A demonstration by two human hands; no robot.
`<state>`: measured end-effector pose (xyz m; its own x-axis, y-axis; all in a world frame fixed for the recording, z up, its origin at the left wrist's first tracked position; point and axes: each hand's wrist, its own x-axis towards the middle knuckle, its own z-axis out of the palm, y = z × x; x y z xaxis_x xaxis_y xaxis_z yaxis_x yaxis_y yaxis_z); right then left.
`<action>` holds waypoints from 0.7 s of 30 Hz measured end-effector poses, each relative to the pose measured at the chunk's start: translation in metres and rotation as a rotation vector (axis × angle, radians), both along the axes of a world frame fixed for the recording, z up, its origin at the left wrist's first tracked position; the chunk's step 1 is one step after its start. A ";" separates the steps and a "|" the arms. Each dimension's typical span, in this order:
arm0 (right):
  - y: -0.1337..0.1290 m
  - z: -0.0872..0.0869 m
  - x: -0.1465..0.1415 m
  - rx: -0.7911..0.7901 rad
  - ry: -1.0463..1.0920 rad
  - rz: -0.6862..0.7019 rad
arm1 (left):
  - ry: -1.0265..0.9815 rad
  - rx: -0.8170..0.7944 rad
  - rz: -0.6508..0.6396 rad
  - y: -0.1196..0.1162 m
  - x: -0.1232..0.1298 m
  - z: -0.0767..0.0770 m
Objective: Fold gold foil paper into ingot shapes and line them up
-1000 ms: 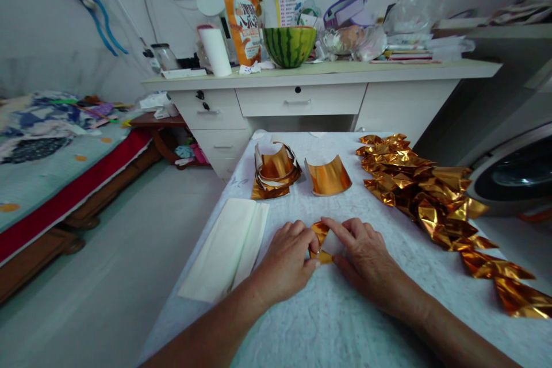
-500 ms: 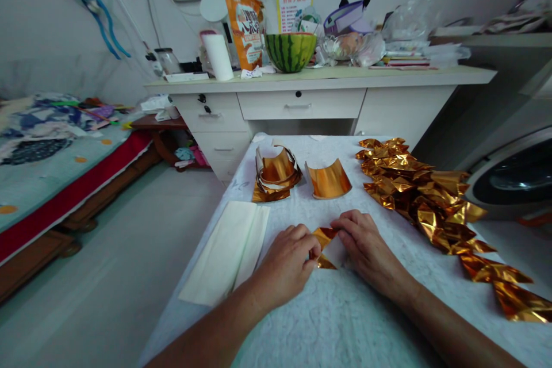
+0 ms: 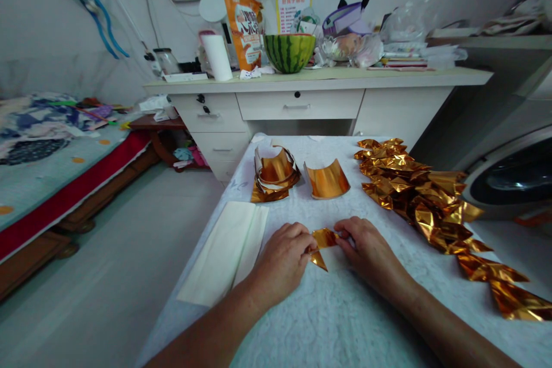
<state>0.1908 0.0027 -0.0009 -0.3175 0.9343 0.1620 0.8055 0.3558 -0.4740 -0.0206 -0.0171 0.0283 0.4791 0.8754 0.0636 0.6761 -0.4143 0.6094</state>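
Note:
Between my hands lies a small sheet of gold foil paper [image 3: 324, 238], partly folded, with a pale backing showing at its lower right. My left hand [image 3: 288, 256] pinches its left end, where a pointed gold flap sticks out downward. The fingers of my right hand [image 3: 361, 244] are closed on its upper right edge. Beyond them are a curled stack of gold foil sheets [image 3: 276, 172] and one curved gold sheet [image 3: 328, 179]. White paper sheets [image 3: 222, 253] lie left of my left hand. Folded gold foil pieces [image 3: 414, 190] are heaped along the right side.
The table [image 3: 328, 322] has a pale cloth. Behind it stands a white desk [image 3: 302, 104] holding a cut watermelon [image 3: 288, 53], an orange pouch [image 3: 245, 29] and plastic bags. A bed [image 3: 64, 167] is at left, a washing machine [image 3: 517, 178] at right.
The gold paper's fold has shifted: its upper edge is now a flat band and the lower flap points down. My right hand has moved slightly right and down.

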 end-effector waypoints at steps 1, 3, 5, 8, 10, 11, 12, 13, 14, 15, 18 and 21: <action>-0.001 0.001 -0.001 -0.002 -0.011 -0.006 | -0.001 0.004 0.001 0.000 0.000 0.000; -0.001 0.002 -0.002 -0.016 -0.032 -0.015 | -0.012 0.009 0.005 -0.001 0.001 -0.001; -0.002 0.004 -0.003 -0.032 -0.040 -0.022 | -0.028 0.014 0.010 -0.001 0.001 -0.002; -0.003 0.007 -0.004 -0.026 -0.017 -0.024 | -0.031 0.023 0.019 -0.001 0.002 -0.005; -0.004 0.008 -0.004 -0.020 0.010 -0.025 | -0.029 0.036 0.022 -0.001 0.003 -0.007; -0.005 0.009 -0.004 -0.027 0.027 -0.024 | -0.032 0.039 0.023 -0.001 0.003 -0.008; -0.005 0.010 -0.004 -0.043 0.043 -0.022 | -0.037 0.042 0.025 -0.001 0.003 -0.009; -0.006 0.011 -0.004 -0.063 0.060 -0.019 | -0.043 0.044 0.028 0.000 0.003 -0.010; -0.006 0.013 -0.004 -0.085 0.082 -0.015 | -0.049 0.044 0.035 0.000 0.003 -0.011; -0.006 0.014 -0.003 -0.109 0.106 -0.010 | -0.056 0.042 0.042 0.000 0.003 -0.011; -0.006 0.017 -0.001 -0.178 0.189 -0.009 | -0.085 0.031 0.065 0.001 0.002 -0.011; -0.005 0.018 0.002 -0.237 0.300 -0.017 | -0.154 -0.005 0.087 0.003 0.002 -0.011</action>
<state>0.1929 -0.0026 0.0172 -0.2726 0.9618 0.0243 0.6234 0.1958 -0.7570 -0.0186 -0.0142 0.0177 0.3867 0.9136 0.1258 0.6079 -0.3551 0.7102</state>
